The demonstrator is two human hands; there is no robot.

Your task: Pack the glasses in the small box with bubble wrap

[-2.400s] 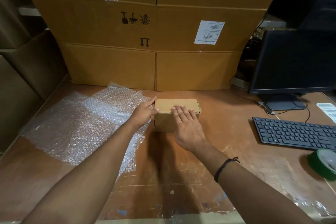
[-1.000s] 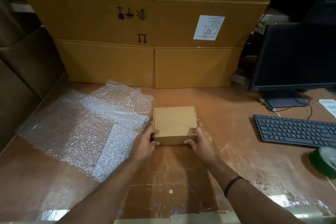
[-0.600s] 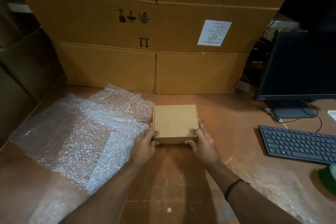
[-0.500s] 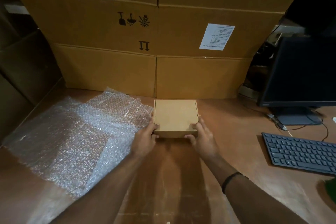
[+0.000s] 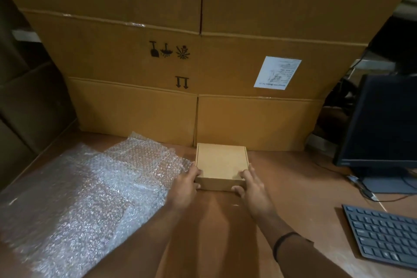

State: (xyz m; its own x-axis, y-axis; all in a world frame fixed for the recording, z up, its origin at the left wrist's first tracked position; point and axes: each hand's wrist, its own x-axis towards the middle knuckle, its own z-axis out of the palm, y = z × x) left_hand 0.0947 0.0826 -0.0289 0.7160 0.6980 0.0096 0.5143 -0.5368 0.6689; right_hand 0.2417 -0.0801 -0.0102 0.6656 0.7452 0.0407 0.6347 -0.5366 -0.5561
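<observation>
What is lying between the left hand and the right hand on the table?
The closed small cardboard box; the left hand and right hand hold its near corners, as the head view shows.

The bench (image 5: 293,187) has a brown, scuffed wooden top. A closed small box (image 5: 222,165) of plain cardboard sits flat near its middle, its far edge just short of two large cartons (image 5: 255,124) that stand side by side at the back with more cartons stacked on them. Sheets of bubble wrap (image 5: 90,198) lie spread and overlapping on the left, reaching up to the box's left side. On the right stands a monitor base (image 5: 388,184) and, nearer, a dark keyboard (image 5: 383,235) cut off by the frame edge.
</observation>
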